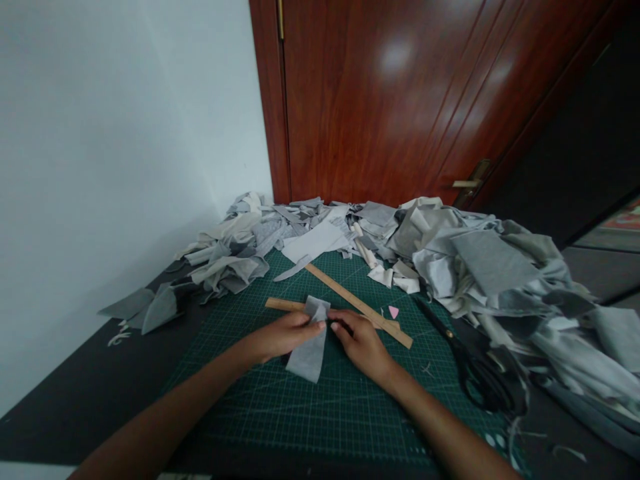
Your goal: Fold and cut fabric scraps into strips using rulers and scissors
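Observation:
A strip of light grey fabric (307, 358) is held upright over the cutting mat, its upper part creased where my fingers meet. My left hand (283, 335) is closed on the strip's left side, thumb across its front. Thumb and index finger of my right hand (364, 343) pinch at the strip's right edge; a small dark spot shows between those fingertips, too small to make out. Just behind the hands lie two wooden rulers, one slanting (345, 292) and one (285, 305) partly hidden by the strip and my right hand.
The green cutting mat (280, 417) covers the dark table (135, 380). Large black scissors (467, 360) lie at the right, and a pink triangular chalk (393, 312) by the rulers. Heaped fabric scraps (495, 260) ring the back and sides, with a white piece (317, 241) in front.

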`<state>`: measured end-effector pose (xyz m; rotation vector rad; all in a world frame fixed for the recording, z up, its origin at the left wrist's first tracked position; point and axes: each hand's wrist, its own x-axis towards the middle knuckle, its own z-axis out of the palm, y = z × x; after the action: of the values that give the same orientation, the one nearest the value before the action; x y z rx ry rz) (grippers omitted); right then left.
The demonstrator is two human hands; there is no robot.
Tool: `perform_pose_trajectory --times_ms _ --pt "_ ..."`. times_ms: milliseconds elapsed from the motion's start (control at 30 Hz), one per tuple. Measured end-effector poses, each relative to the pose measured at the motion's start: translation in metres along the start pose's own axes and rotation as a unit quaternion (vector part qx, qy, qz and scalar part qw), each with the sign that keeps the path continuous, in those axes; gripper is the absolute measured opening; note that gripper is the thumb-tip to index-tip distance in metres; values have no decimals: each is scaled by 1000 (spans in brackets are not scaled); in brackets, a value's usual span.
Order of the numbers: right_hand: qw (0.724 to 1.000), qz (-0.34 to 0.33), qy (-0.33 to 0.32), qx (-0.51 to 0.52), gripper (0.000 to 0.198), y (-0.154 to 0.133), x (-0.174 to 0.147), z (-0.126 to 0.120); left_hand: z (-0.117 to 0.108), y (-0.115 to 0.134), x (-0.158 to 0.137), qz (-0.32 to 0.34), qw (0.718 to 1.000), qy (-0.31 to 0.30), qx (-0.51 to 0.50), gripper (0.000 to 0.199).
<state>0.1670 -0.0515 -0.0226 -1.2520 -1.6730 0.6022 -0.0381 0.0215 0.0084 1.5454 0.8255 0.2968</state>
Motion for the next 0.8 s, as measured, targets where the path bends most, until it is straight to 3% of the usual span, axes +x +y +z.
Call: perform_pose_trajectory --times_ms 67,133,200,300,400,467,567,667,800 --pt "1000 7 18 -10 24 0 -3 1 -8 4 -2 74 986 47 141 39" --pt "1000 -2 22 -22 25 -1 -6 3 -12 8 -3 104 956 109 253 29" --pt "999 -33 10 -42 27 -1 -9 5 -12 10 -5 92 921 169 339 26" --pt "994 -66 -7 -85 34 -2 -13 8 -8 9 -4 70 858 239 450 36" --pt "991 -64 -5 -116 38 -4 -14 9 -3 5 1 78 822 241 510 31" --pt "990 -57 6 -125 40 -5 -13 7 1 4 4 79 831 225 502 24" --pt "991 -40 10 -131 36 -7 -9 3 9 3 5 70 861 214 457 29" --pt "988 -18 -4 -150 25 -6 -6 -1 16 1 1 96 883 206 410 39" --pt "983 -20 -34 -180 20 0 -7 0 12 -1 -2 134 926 156 317 33"
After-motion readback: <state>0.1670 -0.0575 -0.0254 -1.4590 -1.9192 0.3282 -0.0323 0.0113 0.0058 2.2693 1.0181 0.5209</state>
